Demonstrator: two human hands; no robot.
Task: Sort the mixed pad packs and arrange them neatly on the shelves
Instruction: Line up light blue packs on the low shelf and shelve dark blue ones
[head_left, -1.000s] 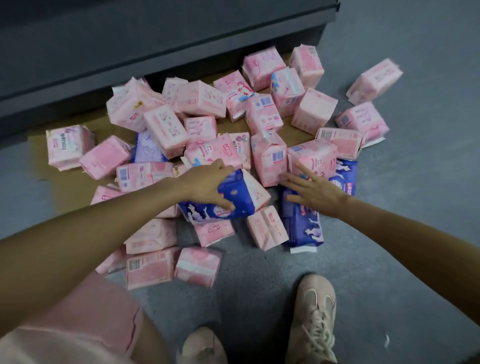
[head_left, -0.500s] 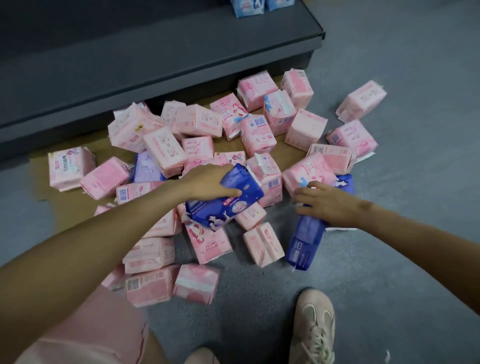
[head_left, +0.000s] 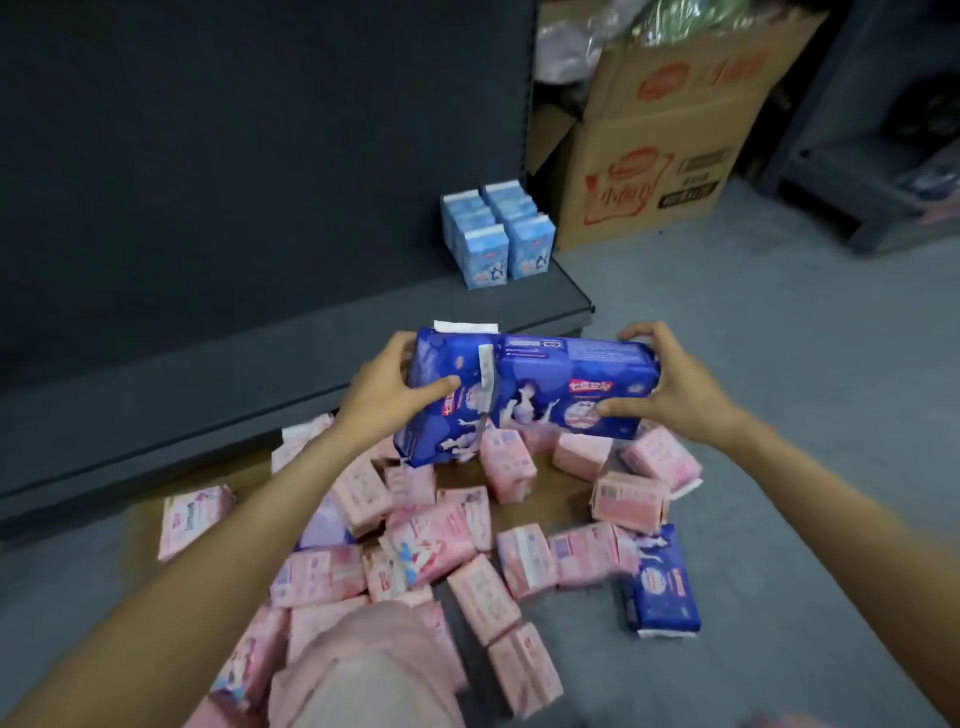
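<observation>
Two dark blue pad packs are held side by side in the air above the pile, just in front of the shelf edge. My left hand (head_left: 387, 389) grips the left blue pack (head_left: 447, 415). My right hand (head_left: 670, 387) grips the right blue pack (head_left: 566, 395) at its right end. Several pink pad packs (head_left: 441, 535) lie jumbled on the floor below. One more dark blue pack (head_left: 662, 582) lies at the pile's right edge. Several light blue packs (head_left: 496, 234) stand in neat rows at the right end of the dark grey bottom shelf (head_left: 260, 379).
A brown cardboard sheet (head_left: 550, 493) lies under the pile on the grey floor. Stacked cardboard boxes (head_left: 660, 150) stand right of the shelf unit. A dark rack (head_left: 893, 156) is at the far right. My knee in pink cloth (head_left: 363, 675) is at the bottom.
Both hands have lifted their dark blue packs off the pile and brought them together near the shelf edge. The view has tilted up, showing the shelf and the boxes.
</observation>
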